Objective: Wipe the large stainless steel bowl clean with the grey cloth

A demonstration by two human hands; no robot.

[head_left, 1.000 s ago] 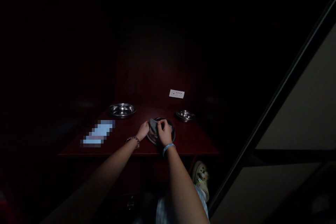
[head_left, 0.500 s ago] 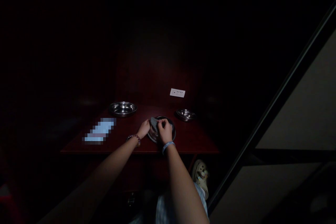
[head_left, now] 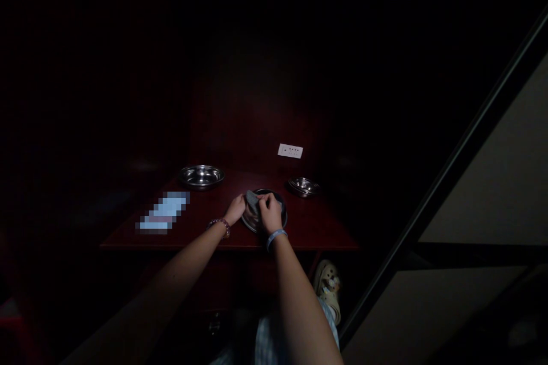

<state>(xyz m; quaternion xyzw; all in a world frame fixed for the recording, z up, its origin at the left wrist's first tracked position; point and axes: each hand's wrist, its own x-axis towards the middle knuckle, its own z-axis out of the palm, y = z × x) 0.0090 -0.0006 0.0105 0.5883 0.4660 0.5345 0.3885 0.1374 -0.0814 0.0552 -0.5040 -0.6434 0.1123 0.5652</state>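
Dark reddish panelling (head_left: 257,120) enclosed the tabletop (head_left: 319,228) on its far side, with a white wall socket (head_left: 290,151) set just above it. Light was low, and the outer parts of the space could not be made out.

The metal dish (head_left: 252,227) stood near the front edge, within easy reach of both arms. Its face appeared tilted toward the person; whether its underside touched the tabletop could not be told. The left hand (head_left: 235,210) was closed at the dish's left rim, a grip that probably steadied it. The right hand (head_left: 271,214) was pinched narrow over the dish, holding a grey cloth (head_left: 252,199) against or just above its inner face; exact contact was hidden by the fingers.

A wide metal bowl (head_left: 187,183) rested at the far left and smaller metal bowls (head_left: 303,186), apparently nested, at the far right. This spacing seemed to leave elbow room around the dish. A pixelated patch (head_left: 163,214) lay left of the left hand, well apart from it. Rearward clearance was slight: the front edge ran just behind the dish, beneath both wrists. Sideways, broader stretches of tabletop separated the dish from the patch and the right end.
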